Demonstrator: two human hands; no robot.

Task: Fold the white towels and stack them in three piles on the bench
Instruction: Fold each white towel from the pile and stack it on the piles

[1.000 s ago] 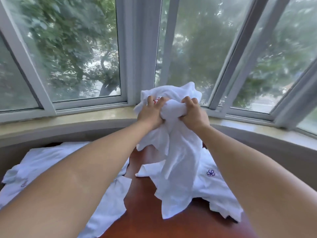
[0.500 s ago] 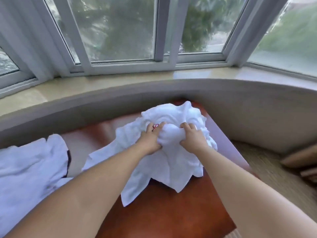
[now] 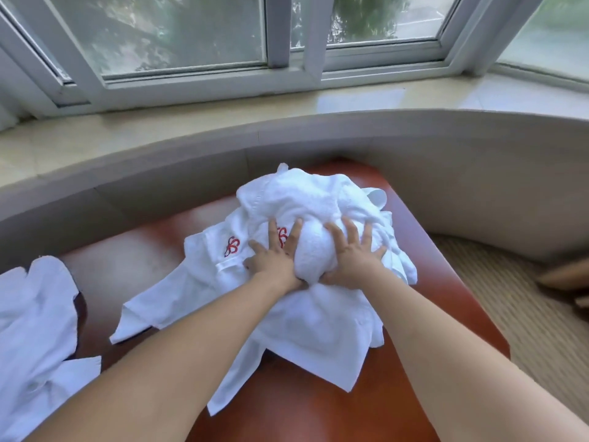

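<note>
Towels [image 3: 306,301] lie heaped and unfolded on the bench [image 3: 446,282], left hand [image 3: 274,260] and right hand [image 3: 353,260] pressing them with splayed fingers, grasping nothing; they look soft, light and floppy, best pinched at two corners of a hem.

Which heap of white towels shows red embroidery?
The crumpled white towel heap under both hands, showing a red flower mark; the flatter white towels at left show none.

Two bare forearms reach in from the bottom edge, sleeveless as far as shown, ending in the left hand [image 3: 273,256] and right hand [image 3: 356,260], with no rings, watch or gloves visible.
</note>
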